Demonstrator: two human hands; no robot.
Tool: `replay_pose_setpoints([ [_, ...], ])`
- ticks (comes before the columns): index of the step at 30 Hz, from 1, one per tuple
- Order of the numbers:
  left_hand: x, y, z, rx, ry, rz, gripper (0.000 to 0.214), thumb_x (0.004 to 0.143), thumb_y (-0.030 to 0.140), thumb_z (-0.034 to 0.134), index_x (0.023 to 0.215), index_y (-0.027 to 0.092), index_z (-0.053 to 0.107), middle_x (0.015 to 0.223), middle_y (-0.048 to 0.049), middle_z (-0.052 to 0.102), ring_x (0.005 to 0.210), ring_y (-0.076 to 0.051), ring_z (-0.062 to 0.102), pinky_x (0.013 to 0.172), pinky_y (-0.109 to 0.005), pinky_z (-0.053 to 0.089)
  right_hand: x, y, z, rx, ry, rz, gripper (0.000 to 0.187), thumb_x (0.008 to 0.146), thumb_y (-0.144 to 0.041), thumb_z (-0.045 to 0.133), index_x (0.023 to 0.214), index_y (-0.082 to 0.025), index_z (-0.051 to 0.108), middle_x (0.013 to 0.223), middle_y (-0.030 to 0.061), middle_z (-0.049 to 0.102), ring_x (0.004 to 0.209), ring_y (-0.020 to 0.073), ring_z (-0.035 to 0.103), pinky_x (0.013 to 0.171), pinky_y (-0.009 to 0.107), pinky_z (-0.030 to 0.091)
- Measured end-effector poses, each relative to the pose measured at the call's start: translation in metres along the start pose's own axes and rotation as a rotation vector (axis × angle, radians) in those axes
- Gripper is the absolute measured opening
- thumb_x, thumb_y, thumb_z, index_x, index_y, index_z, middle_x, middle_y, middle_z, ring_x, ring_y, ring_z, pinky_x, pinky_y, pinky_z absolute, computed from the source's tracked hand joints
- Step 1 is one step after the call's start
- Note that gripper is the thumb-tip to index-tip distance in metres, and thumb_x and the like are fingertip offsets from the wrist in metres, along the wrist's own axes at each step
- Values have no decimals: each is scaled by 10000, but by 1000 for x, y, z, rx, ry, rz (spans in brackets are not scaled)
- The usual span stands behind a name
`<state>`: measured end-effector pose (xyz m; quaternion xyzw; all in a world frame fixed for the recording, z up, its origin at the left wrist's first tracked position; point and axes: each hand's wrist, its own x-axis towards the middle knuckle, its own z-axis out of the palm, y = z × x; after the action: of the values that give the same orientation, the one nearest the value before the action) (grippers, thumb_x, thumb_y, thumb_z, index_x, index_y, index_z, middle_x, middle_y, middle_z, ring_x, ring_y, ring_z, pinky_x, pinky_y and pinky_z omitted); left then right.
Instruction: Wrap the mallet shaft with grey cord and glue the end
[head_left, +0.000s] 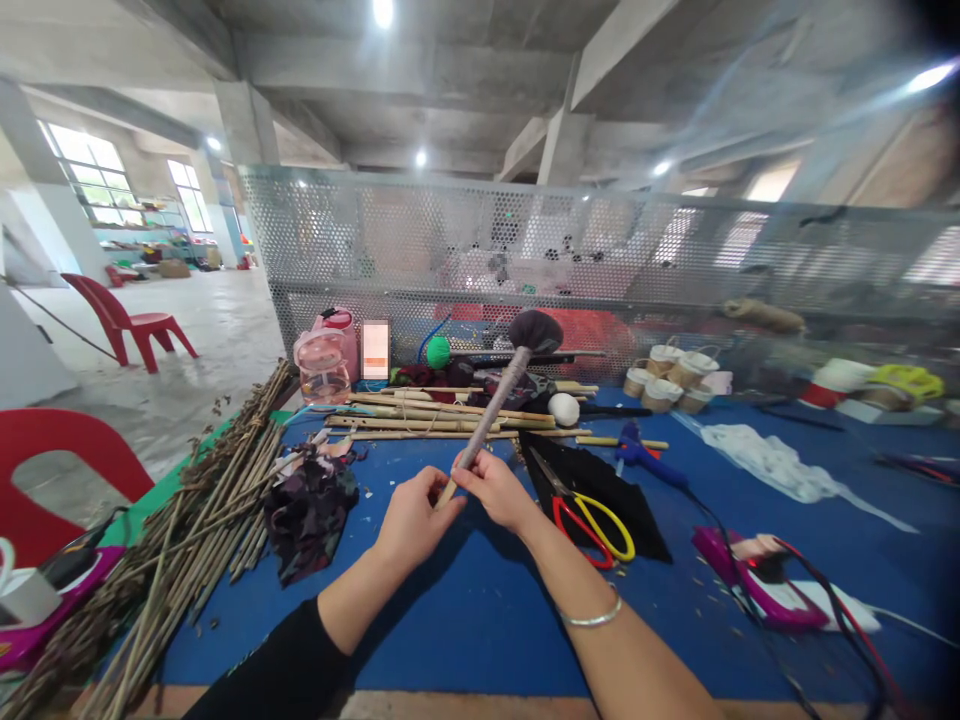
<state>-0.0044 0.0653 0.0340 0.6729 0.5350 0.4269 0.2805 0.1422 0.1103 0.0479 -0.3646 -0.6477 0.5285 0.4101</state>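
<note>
Both my hands hold one stick (495,408) wrapped in greyish cloth, with a round dark cloth head (536,330) at its far end. It slants up and away from me over the table. My left hand (416,510) is closed around the bare lower end. Just above it, my right hand (495,485) pinches the wrapped part. To the right, scissors (592,525) with red and yellow handles lie on a black cloth (634,500). A crumpled dark patterned cloth (311,510) lies left of my hands.
A bundle of dry stems (195,520) covers the table's left side. Bamboo sticks (435,415), a white ball (563,409) and a green ball (438,350) lie behind. At right are a blue glue gun (645,460), a purple power strip (772,590) and cords. A perforated metal screen (420,250) stands behind.
</note>
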Motion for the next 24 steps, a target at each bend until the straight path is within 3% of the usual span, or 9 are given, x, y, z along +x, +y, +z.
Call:
replay_pose_setpoints([
  [3, 0, 1, -2, -74, -63, -27, 305, 780, 436, 538, 815, 149, 633, 607, 3, 588, 528, -109, 486, 511, -220, 338, -1, -1, -2, 42, -3, -22, 330, 697, -438, 670, 818, -174, 512, 700, -29, 499, 662, 119, 460, 641, 265, 368],
  [9, -2, 5, 4, -486, -299, -211, 500, 832, 576, 376, 908, 122, 572, 634, -43, 604, 459, -117, 527, 445, -218, 362, -5, -4, -6, 127, -99, 9, 314, 718, -417, 659, 866, -188, 502, 650, -44, 480, 586, 111, 447, 569, 257, 346],
  [11, -3, 4, 6, -438, -230, -165, 448, 823, 546, 424, 906, 128, 561, 621, -23, 580, 479, -106, 504, 464, -214, 361, -3, -2, -4, 109, -71, -1, 316, 709, -426, 663, 832, -183, 503, 661, -36, 490, 609, 118, 462, 592, 265, 358],
  [14, -2, 3, 5, -221, 9, -48, 307, 727, 438, 611, 816, 146, 572, 619, 16, 541, 543, -93, 461, 515, -209, 346, -1, 0, -1, 57, -8, -8, 329, 681, -431, 683, 788, -173, 508, 689, -21, 508, 656, 129, 476, 630, 274, 369],
  [16, 0, 3, 3, -173, 57, -33, 280, 694, 414, 646, 739, 145, 579, 597, 22, 532, 549, -93, 450, 525, -213, 339, -1, 0, -1, 66, 13, -12, 334, 672, -428, 691, 785, -174, 506, 689, -23, 506, 653, 124, 469, 627, 269, 367],
  [22, 2, 6, 2, -476, -207, -242, 444, 771, 570, 475, 737, 136, 563, 530, 3, 540, 392, -92, 438, 415, -226, 332, -5, -2, -5, 183, -42, 12, 359, 691, -426, 684, 879, -181, 500, 638, -55, 466, 505, 77, 354, 490, 234, 265],
  [24, 1, 6, 3, -500, -235, -261, 481, 793, 586, 421, 745, 131, 568, 514, 1, 530, 387, -91, 429, 413, -225, 329, -4, -1, -4, 178, -42, 26, 351, 695, -437, 679, 849, -183, 492, 627, -53, 464, 512, 83, 370, 492, 236, 274],
])
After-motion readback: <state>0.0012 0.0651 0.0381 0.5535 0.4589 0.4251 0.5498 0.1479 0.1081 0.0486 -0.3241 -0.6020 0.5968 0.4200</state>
